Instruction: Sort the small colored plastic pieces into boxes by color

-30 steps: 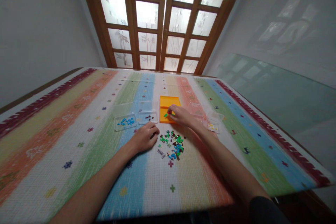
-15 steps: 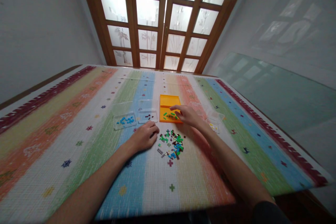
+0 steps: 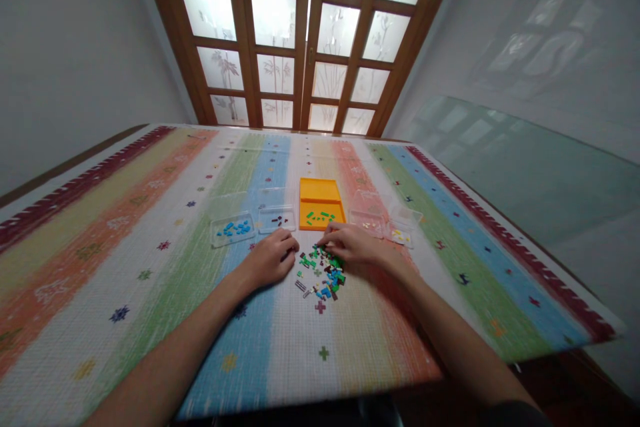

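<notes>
A loose pile of small toy building bricks (image 3: 327, 280) in green, blue, brown and white lies on the striped cloth. My right hand (image 3: 353, 243) reaches over the far edge of the pile, its fingertips drawn together among the bricks; whatever they pinch is too small to make out. To the left of the pile my left hand (image 3: 273, 259) rests on the cloth with curled fingers, their contents hidden. Just beyond my right hand stands an open orange box (image 3: 320, 201) with several green bricks in its near half.
Left of the orange box are a clear box (image 3: 233, 238) of blue bricks and a clear box (image 3: 277, 229) with dark bricks. On its right stand a clear box (image 3: 367, 215) with pale pieces and another clear box (image 3: 401, 242) holding yellow and white ones.
My right hand has moved from above the orange box down and back to the brick pile, uncovering the green bricks. My left hand stays beside the pile. The view has shifted slightly.
</notes>
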Available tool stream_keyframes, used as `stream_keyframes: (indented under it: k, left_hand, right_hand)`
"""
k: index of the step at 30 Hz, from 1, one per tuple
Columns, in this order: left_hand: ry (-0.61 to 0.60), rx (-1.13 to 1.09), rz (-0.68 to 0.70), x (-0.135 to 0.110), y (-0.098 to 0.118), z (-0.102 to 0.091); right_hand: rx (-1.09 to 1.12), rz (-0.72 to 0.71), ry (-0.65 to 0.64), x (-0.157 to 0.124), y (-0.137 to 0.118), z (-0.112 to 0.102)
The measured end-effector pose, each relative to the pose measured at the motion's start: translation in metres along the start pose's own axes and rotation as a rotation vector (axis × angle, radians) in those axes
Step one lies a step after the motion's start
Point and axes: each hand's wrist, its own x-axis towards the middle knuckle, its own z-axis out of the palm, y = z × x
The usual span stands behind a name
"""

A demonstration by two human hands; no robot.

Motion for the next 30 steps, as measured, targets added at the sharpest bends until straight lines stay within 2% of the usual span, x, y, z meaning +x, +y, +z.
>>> stream_keyframes:
  k: [6,12,22,25,30]
  left_hand:
    - [0.006,0.013,0.002,0.0,0.0,0.001]
    - [0.001,0.016,-0.001,0.001,0.0,0.0]
    - [-0.018,0.011,-0.016,0.001,0.0,0.0]
    - [-0.022,0.01,-0.016,0.001,0.0,0.0]
    - [-0.025,0.014,-0.025,0.001,0.001,-0.001]
  right_hand:
    - [-0.018,0.002,-0.025,0.003,-0.004,-0.001]
    - [0.008,-0.024,-0.01,0.007,0.0,0.001]
    - [0.036,0.022,0.049,0.011,-0.007,-0.004]
    - [0.0,0.012,0.059,0.015,-0.01,-0.002]
    - [-0.13,-0.038,-0.014,0.021,-0.013,0.0]
